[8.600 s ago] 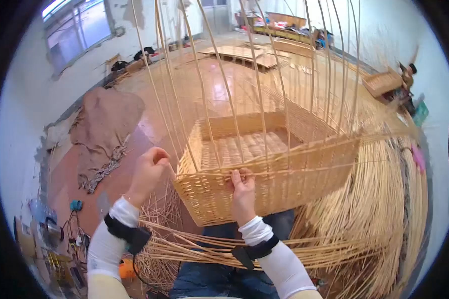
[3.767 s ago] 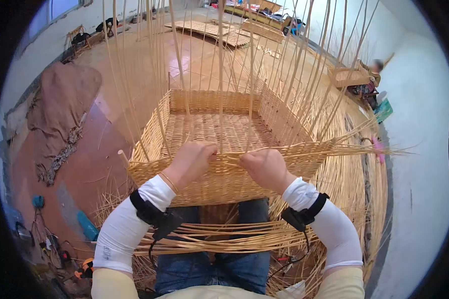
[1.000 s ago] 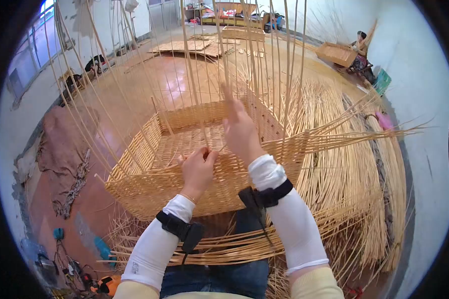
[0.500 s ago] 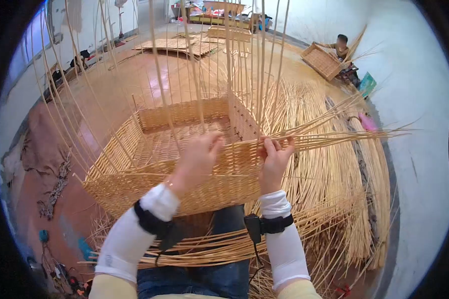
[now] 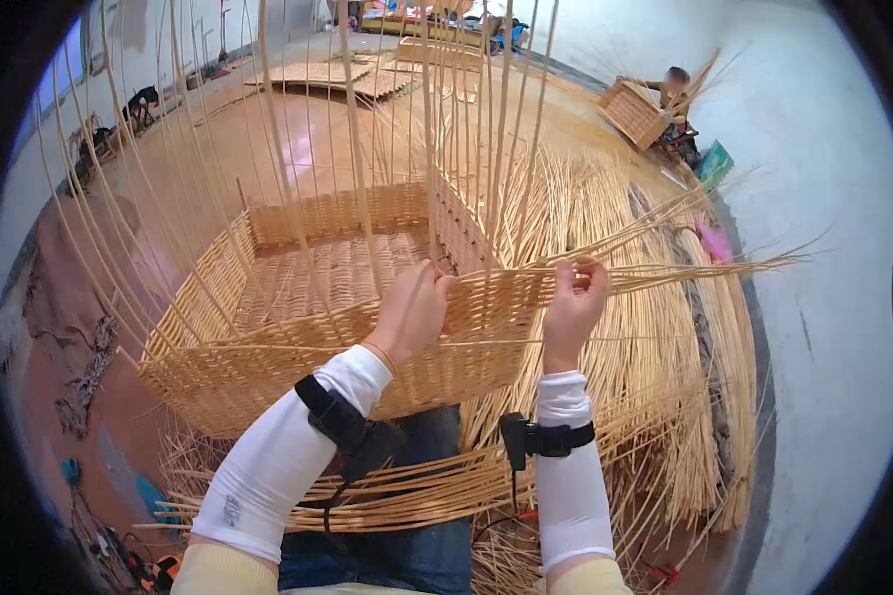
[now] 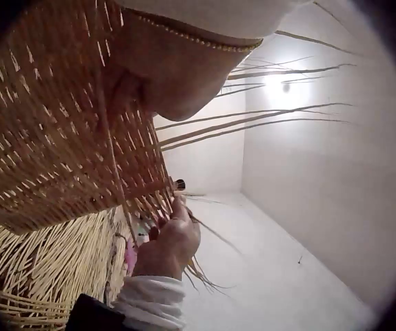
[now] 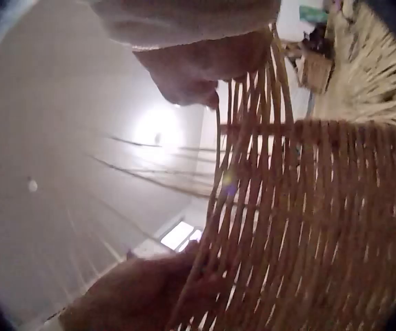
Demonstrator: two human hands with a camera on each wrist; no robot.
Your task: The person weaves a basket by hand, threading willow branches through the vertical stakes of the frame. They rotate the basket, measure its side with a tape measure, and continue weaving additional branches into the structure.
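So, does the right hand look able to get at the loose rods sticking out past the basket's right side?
Very likely yes: the right hand has its fingers at the loose rods where they leave the basket, and nothing shows in the way. The left hand is off to the left.

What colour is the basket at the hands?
Golden tan; the basket shows best in the head view.

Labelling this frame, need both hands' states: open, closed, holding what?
Left hand: closed, gripping the basket at its near rim.
Right hand: closed, pinching strands at the near rim's right end.
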